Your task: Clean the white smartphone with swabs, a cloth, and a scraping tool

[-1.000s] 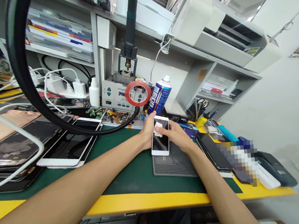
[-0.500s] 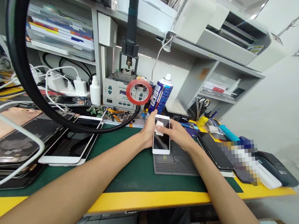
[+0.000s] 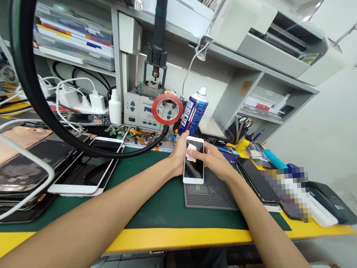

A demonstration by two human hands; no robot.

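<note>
Phone-repair workshop, green bench mat (image 3: 147, 209), stacked phone-like devices (image 3: 16, 173), loose circuit boards (image 3: 118, 131), spray can (image 3: 194, 109)

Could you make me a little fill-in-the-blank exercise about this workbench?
The left hand holds a phone with a ____ front border.
The ____ of the right hand rests on the pale scrap over its screen.
The flat ring beside the spray can is ____.
The perforated pad lies on a ____ mat.
Missing words: white; thumb; red; green.

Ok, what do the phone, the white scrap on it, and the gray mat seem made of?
Phone: glossy, probably glass front, given its reflections; white border's material unclear. White scrap: matte, perhaps paper or cloth; no shine shows. Gray mat: dull, likely rubber or silicone, from its regular textured surface.
</note>
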